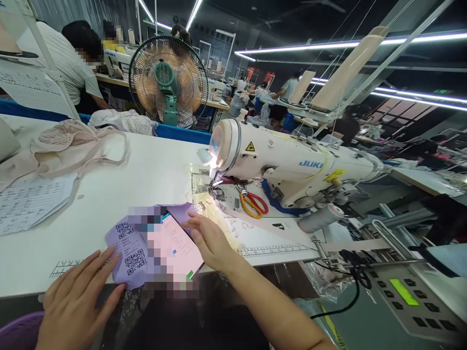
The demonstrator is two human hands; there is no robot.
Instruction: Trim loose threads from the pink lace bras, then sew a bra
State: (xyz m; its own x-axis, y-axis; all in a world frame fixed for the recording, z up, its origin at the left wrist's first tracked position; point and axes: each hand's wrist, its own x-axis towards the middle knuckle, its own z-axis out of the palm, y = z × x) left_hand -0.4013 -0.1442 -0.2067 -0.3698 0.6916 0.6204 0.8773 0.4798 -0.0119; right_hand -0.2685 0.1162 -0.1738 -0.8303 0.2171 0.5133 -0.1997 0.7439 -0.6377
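My left hand (82, 296) is at the table's front edge, fingers stretched and apart, fingertips at the left border of a purple cloth piece (113, 238). Two printed QR codes (135, 261) show on a label on that cloth. A smartphone (182, 248) with a lit, pale screen lies over the cloth, partly blurred out. My right hand (213, 243) reaches in from the right with its fingers extended, fingertips at the phone's right edge; I cannot tell whether they press on it. Behind the phone stands a white sewing machine (255, 150) with its needle lamp lit.
Scissors (253, 204) with red and orange handles lie beneath the machine arm. A grey thread cone (321, 218) lies to the right, above a control panel (410, 301). Beige garments (69, 146) and written sheets (36, 199) cover the left. Beyond stands a fan (170, 82); people work behind.
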